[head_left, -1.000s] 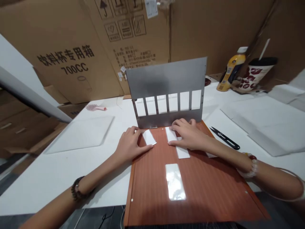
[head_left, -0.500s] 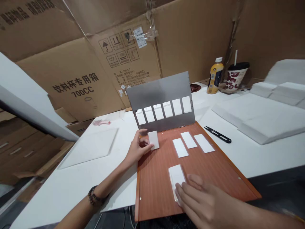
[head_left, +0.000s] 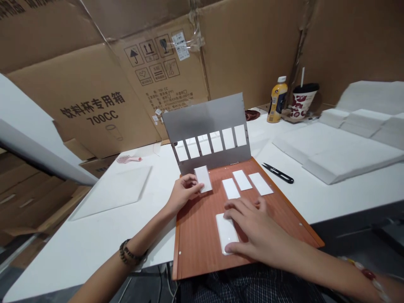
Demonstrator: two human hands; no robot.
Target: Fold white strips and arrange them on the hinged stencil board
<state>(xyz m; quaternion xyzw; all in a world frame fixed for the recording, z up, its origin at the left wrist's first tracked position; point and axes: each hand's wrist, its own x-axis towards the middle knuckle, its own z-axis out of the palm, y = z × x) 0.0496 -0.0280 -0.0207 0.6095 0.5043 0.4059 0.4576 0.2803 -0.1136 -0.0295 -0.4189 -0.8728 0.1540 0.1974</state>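
A reddish wooden board [head_left: 202,244] lies at the table's near edge, with a grey metal plate [head_left: 205,118] with several slots standing hinged up at its far side. My left hand [head_left: 183,191] pinches a small white card [head_left: 203,178] near the plate's foot. My right hand [head_left: 252,227] rests on a stack of white cards [head_left: 224,231] at the board's near middle, thumb and fingers closing round its sides. Three more white cards [head_left: 242,180] lie side by side on the board, right of the left hand.
Black thread snips [head_left: 277,173] lie right of the board. White foam sheets [head_left: 331,147] are stacked at right. A yellow bottle [head_left: 277,100] and a drink cup [head_left: 302,101] stand at the back. A clear sheet [head_left: 116,189] and pink comb [head_left: 128,159] lie left. Cardboard boxes [head_left: 94,92] wall the rear.
My right hand left the far cards, came down to the near stack and now grips it. My left hand has tilted its card up a little. The view shifted.
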